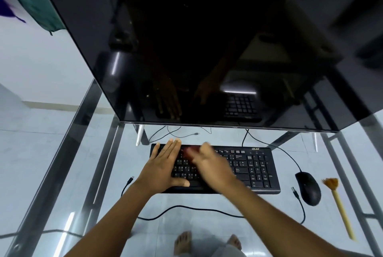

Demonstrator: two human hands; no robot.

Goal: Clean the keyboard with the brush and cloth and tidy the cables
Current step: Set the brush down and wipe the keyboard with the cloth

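A black keyboard [255, 169] lies on the glass desk [186, 200] below the monitor. My left hand [163, 165] rests flat on the keyboard's left part, fingers together and stretched out. My right hand [211, 165] is blurred over the middle keys and grips a dark red cloth [191, 151] that shows past its fingers. The brush [337, 200], with a pale yellow handle and orange bristles, lies at the right of the desk, beside a black mouse [308, 188]. A loose black cable [186, 208] runs across the desk in front of the keyboard, its plugs lying free.
A large dark monitor [207, 49] leans over the back of the desk and reflects both hands. More thin cables [174, 132] lie behind the keyboard. The mouse cable [288, 153] curves from behind the keyboard. Bare feet [182, 242] show through the glass.
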